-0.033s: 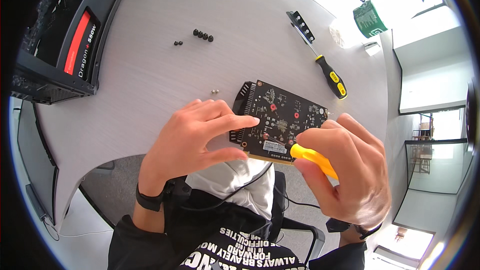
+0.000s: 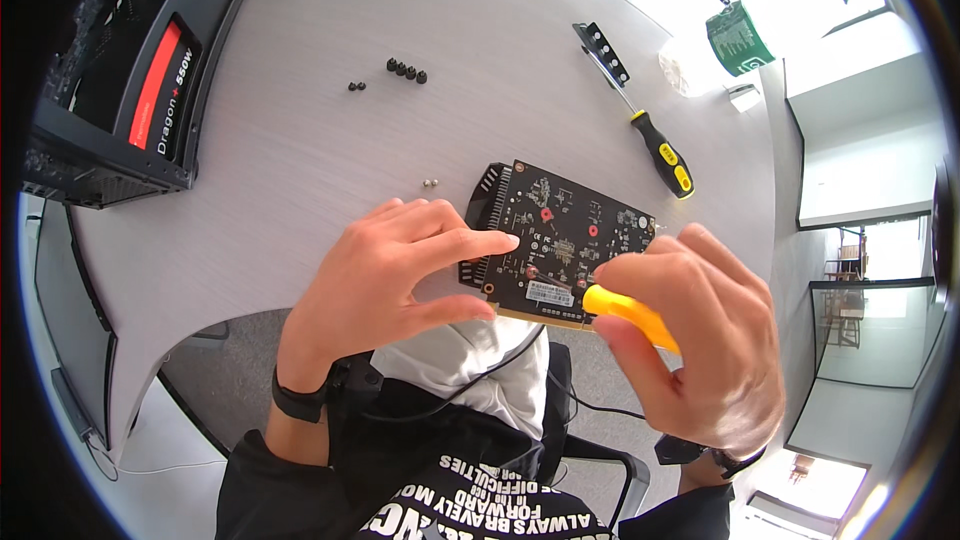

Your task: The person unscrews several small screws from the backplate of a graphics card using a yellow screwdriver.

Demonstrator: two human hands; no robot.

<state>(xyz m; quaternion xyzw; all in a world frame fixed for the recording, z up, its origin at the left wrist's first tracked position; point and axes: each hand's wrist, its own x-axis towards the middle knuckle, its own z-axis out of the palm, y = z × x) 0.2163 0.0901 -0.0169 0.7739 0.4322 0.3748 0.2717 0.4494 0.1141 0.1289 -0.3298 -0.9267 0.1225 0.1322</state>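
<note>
A black graphics card (image 2: 563, 244) lies with its circuit-board side up at the near edge of the table. My left hand (image 2: 392, 275) rests at its left side, index finger stretched onto the board and thumb out by the lower left corner. Gripped in my right hand (image 2: 705, 335) is a yellow-handled screwdriver (image 2: 632, 313). Its dark shaft slants left over the board, the tip at a screw spot above the white label. Two small silver screws (image 2: 430, 183) lie just beyond my left hand.
An open black computer case (image 2: 110, 155) with a red-and-black power supply (image 2: 160, 90) stands at the left. Several black thumbscrews (image 2: 406, 71) and two smaller black screws (image 2: 357, 87) lie farther back. A black-and-yellow screwdriver (image 2: 662, 152) touches a slotted black bracket (image 2: 608, 53); a green container (image 2: 738, 38) stands beyond.
My right hand and the yellow screwdriver handle have shifted very slightly to the right. The card and my left hand look unmoved.
</note>
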